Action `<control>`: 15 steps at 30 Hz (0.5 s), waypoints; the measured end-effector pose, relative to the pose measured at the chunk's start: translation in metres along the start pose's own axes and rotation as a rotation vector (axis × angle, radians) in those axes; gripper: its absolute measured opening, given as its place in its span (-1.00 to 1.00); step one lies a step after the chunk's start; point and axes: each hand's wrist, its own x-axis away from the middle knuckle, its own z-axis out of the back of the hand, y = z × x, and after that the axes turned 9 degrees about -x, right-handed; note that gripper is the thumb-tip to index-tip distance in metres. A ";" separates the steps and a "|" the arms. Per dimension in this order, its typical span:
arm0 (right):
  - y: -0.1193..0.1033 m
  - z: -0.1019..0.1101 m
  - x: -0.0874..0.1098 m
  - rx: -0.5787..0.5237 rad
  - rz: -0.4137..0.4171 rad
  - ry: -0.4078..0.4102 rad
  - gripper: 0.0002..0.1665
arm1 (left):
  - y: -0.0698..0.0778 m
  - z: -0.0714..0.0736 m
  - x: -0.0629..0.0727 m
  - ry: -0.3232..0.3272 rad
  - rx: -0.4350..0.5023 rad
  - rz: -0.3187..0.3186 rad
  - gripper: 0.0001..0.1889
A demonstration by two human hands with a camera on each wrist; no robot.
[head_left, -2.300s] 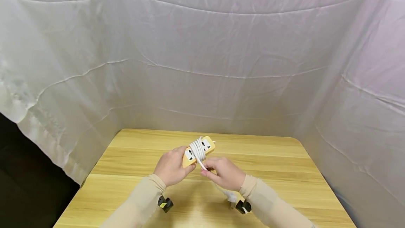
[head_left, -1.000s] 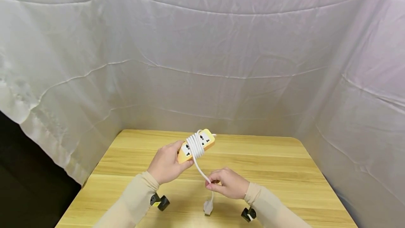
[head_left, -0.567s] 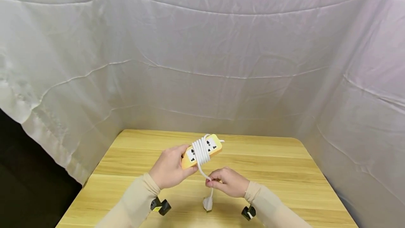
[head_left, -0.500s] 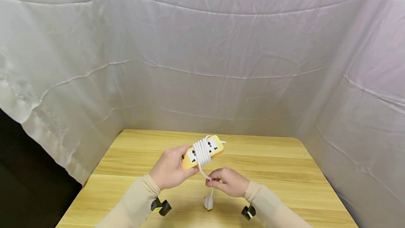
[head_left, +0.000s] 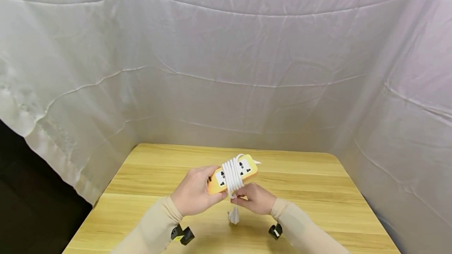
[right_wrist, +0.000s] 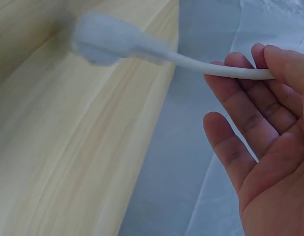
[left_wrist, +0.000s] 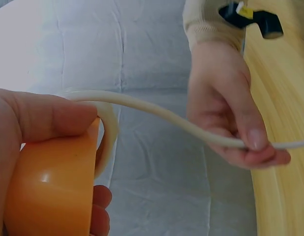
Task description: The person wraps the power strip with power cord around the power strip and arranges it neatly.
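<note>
A yellow-orange power strip (head_left: 249, 164) with white socket faces is held up above the table, tilted, its far end to the right. My left hand (head_left: 195, 191) grips its near end, thumb along the front edge. Several turns of white cord (head_left: 233, 175) wrap its middle. My right hand (head_left: 256, 199) pinches the loose cord just below the strip, between thumb and fingers; in the right wrist view the little finger stands apart. From this pinch the white plug (right_wrist: 105, 39) hangs on a short length, blurred there. The left wrist view shows the slack cord (left_wrist: 161, 115) bridging both hands.
A wood-grain table (head_left: 300, 175) lies under both hands. Pale grey curtains (head_left: 226, 101) enclose its back and sides, with a dark gap (head_left: 31, 191) at the lower left. Each wrist wears a small black camera (head_left: 185, 235).
The right hand first slid down the cord toward the plug, then came up close to the strip. The strip has shifted right and slightly nearer. The plug now hangs higher and more central.
</note>
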 end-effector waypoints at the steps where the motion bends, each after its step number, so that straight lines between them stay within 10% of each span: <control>1: 0.003 0.000 0.000 -0.003 -0.012 0.002 -0.89 | 0.001 0.000 0.000 0.002 0.005 -0.004 -0.45; 9: 0.021 0.000 -0.004 -0.062 -0.059 0.064 -0.47 | 0.006 -0.002 0.003 0.006 0.021 -0.036 -0.47; 15: 0.027 0.010 -0.004 0.004 -0.108 0.067 -0.66 | 0.007 -0.007 0.005 0.013 0.017 -0.073 -0.46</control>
